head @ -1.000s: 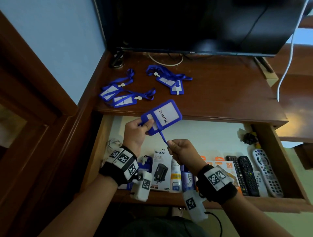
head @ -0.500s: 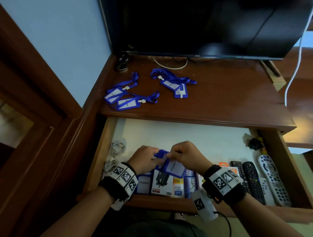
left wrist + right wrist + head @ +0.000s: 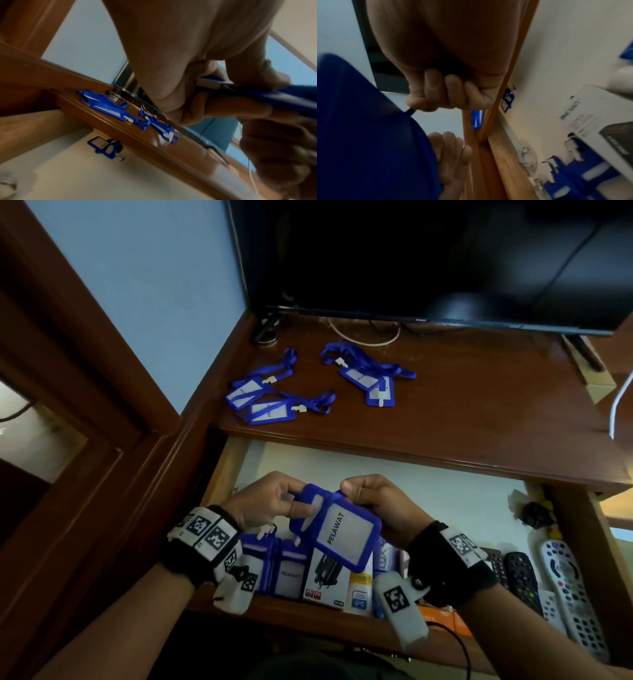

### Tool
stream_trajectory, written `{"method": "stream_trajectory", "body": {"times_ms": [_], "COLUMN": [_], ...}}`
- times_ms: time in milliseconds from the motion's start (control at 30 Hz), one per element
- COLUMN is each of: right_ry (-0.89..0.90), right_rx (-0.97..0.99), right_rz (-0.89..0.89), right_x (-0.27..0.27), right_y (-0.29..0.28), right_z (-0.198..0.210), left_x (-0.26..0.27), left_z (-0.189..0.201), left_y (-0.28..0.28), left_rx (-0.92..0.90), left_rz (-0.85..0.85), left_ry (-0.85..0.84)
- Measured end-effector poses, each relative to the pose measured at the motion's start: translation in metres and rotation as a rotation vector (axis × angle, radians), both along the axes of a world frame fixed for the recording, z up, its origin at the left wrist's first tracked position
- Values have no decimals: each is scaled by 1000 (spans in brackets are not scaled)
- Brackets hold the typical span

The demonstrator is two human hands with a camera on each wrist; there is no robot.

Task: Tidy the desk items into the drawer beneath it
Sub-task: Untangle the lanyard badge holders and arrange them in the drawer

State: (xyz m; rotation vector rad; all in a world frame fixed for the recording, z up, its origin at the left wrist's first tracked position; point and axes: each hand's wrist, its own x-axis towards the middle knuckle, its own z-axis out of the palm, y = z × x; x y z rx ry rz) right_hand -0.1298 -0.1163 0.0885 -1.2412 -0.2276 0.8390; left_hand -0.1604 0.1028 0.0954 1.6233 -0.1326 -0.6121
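Both hands hold one blue badge holder (image 3: 342, 530) with a white "PELAWAT" card, tilted above the front of the open drawer (image 3: 236, 474). My left hand (image 3: 274, 501) pinches its top left corner near the white clip (image 3: 207, 83). My right hand (image 3: 373, 503) grips its top right, fingers (image 3: 436, 94) curled round the strap. The badge holder (image 3: 359, 121) fills the right wrist view. Several more blue badge holders with lanyards lie on the desk in a left group (image 3: 262, 400) and a right group (image 3: 371, 376). Other badges (image 3: 284, 571) lie in the drawer below my hands.
The drawer also holds a charger box (image 3: 325, 577), small packs, coiled white cable (image 3: 529, 159), a black plug (image 3: 536, 513) and several remotes (image 3: 565, 594) at the right. A dark TV (image 3: 428, 258) stands at the back of the desk (image 3: 479, 412). A wooden frame (image 3: 85, 405) is on the left.
Both hands brought the badge holder down from the desk's front edge to just above the drawer's contents. The strap, stretched between the hands a second ago, is now gathered at the badge.
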Motion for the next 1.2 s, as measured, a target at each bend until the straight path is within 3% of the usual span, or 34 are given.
{"method": "stream_trajectory", "body": {"times_ms": [200, 433, 600, 700, 833, 967, 1133, 1200], "right_ry": [99, 122, 173, 84, 192, 191, -22, -110], "right_rx": [103, 192, 203, 114, 129, -5, -297, -454], "right_rz": [-122, 47, 99, 87, 18, 90, 302, 288], "right_x": [19, 22, 20, 18, 18, 31, 62, 79], "right_y": [11, 31, 48, 63, 86, 95, 107, 114], "right_z": [10, -13, -40, -51, -55, -59, -54, -54], "left_x": [4, 1, -8, -8, 1, 13, 24, 28], "left_z": [11, 7, 0, -6, -23, -41, -70, -81], "left_y": [-14, -42, -26, -12, 1, 16, 45, 58], "left_rx": [-352, -487, -458, -397, -385, -390, -277, -225], "left_rz": [408, 690, 943, 962, 999, 1025, 990, 991], "left_ry": [-29, -45, 11, 36, 80, 114, 129, 167]}}
